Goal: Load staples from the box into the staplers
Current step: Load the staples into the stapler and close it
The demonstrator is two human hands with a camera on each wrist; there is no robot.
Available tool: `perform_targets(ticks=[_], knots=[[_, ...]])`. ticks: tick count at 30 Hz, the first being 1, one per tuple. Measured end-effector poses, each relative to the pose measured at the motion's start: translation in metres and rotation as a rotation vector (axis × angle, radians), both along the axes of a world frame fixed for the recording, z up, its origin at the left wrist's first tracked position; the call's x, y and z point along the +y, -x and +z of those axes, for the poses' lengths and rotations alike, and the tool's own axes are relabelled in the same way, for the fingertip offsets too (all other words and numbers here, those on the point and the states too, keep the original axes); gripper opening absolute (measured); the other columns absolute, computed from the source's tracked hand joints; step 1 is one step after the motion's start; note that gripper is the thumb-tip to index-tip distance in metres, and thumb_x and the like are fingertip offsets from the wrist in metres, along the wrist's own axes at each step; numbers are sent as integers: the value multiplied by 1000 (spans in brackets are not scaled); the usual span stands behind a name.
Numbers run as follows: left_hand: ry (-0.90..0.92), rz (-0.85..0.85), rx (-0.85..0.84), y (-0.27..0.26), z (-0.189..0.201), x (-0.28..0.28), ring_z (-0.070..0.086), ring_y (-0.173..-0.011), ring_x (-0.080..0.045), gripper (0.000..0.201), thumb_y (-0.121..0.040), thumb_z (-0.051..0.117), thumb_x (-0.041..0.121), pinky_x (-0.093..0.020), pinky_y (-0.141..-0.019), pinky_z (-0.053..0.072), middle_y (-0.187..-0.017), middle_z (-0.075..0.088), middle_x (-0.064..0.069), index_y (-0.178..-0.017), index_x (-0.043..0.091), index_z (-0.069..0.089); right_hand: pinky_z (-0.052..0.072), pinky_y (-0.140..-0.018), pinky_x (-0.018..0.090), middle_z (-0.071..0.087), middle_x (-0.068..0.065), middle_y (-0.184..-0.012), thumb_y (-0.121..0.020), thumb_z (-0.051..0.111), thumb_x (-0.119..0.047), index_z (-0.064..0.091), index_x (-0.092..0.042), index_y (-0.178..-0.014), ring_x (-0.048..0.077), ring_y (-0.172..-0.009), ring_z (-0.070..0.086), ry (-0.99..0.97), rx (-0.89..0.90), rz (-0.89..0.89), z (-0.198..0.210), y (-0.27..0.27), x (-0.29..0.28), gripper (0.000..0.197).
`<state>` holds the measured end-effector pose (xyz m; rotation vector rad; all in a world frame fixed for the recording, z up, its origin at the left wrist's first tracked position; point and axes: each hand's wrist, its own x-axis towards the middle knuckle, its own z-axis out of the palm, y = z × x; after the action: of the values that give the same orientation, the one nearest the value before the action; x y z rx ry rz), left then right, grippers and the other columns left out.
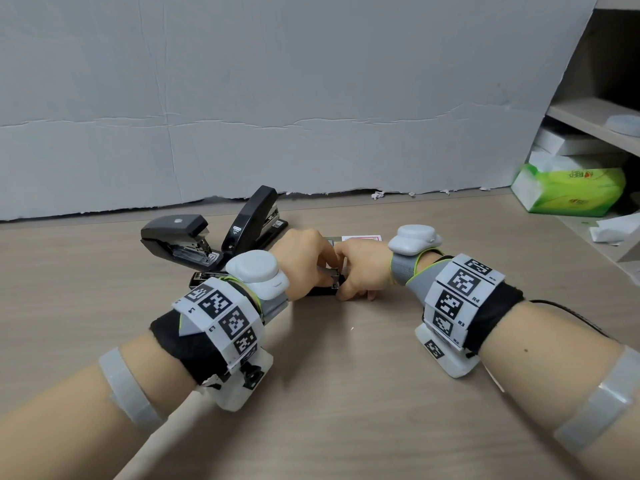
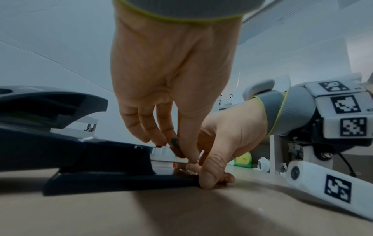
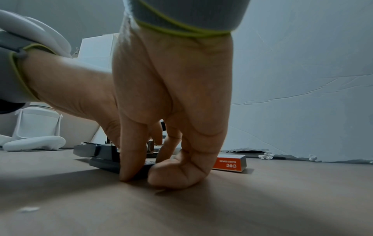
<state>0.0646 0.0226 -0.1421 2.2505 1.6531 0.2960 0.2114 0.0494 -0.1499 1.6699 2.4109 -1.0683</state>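
A black stapler [image 1: 204,279] [image 2: 113,180] [image 3: 105,158] lies flat on the table, mostly hidden by my hands in the head view. My left hand [image 1: 320,268] [image 2: 181,151] reaches down from above, thumb and forefinger pinching the silver magazine [image 2: 161,158] at the stapler's front end. Whether a staple strip lies under those fingertips I cannot tell. My right hand [image 1: 348,287] [image 2: 210,175] [image 3: 141,167] grips the front end of the stapler's base, fingertips on the table. The orange and white staple box [image 1: 362,238] [image 3: 230,163] lies just behind my hands.
Two more black staplers stand at the back left, one with its lid raised steeply [image 1: 252,216], one half open [image 1: 176,237] [image 2: 50,108]. A grey board [image 1: 277,98] walls off the back. A green tissue pack [image 1: 568,190] and shelves are at the right.
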Motion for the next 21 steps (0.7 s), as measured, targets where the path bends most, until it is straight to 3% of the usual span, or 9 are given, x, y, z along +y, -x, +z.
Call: perform_targets(ticks=[2, 6, 9, 12, 15, 21], knots=[[2, -16, -13, 4, 5, 0, 61, -82, -13, 31, -76, 78, 28, -21, -70, 43, -84, 63, 10, -107, 25, 73, 58, -52, 30, 62, 10, -77, -77, 76, -8, 55, -7, -115, 22, -61, 61, 6, 6, 0, -1, 0, 1, 44], [-7, 50, -113, 26, 19, 7, 66, -88, -11, 20, -83, 73, 28, -23, -81, 50, -86, 69, 9, -102, 25, 74, 58, -50, 30, 62, 10, -79, -78, 79, -9, 51, -12, -97, 21, -60, 58, -7, -4, -17, -2, -2, 2, 34], [36, 48, -63, 32, 19, 9, 65, -90, -9, 20, -83, 72, 25, -25, -87, 51, -92, 70, 10, -102, 26, 74, 60, -57, 36, 63, 14, -82, -77, 81, -9, 48, -15, -93, 26, -65, 59, -3, 4, -27, -5, -3, 3, 37], [101, -5, 10, 24, 14, 10, 65, -85, -10, 17, -82, 73, 24, -24, -82, 52, -83, 67, 14, -99, 25, 76, 58, -52, 33, 62, 13, -81, -76, 81, -9, 48, -16, -91, 23, -61, 58, 0, 8, -26, -5, -2, 4, 37], [114, -21, 43, 18, 13, 15, 68, -83, -15, 11, -80, 72, 21, -29, -79, 56, -80, 71, 11, -90, 24, 77, 57, -50, 31, 61, 12, -81, -77, 80, -9, 47, -16, -90, 21, -60, 57, -7, 9, -25, -5, -2, 4, 36], [100, -39, 49, 13, 9, 22, 66, -76, -16, 3, -77, 75, 28, -29, -72, 54, -77, 72, 6, -75, 26, 73, 61, -60, 38, 61, 15, -90, -77, 81, -10, 48, -16, -87, 27, -70, 60, 0, 2, -20, -7, -4, 5, 35]])
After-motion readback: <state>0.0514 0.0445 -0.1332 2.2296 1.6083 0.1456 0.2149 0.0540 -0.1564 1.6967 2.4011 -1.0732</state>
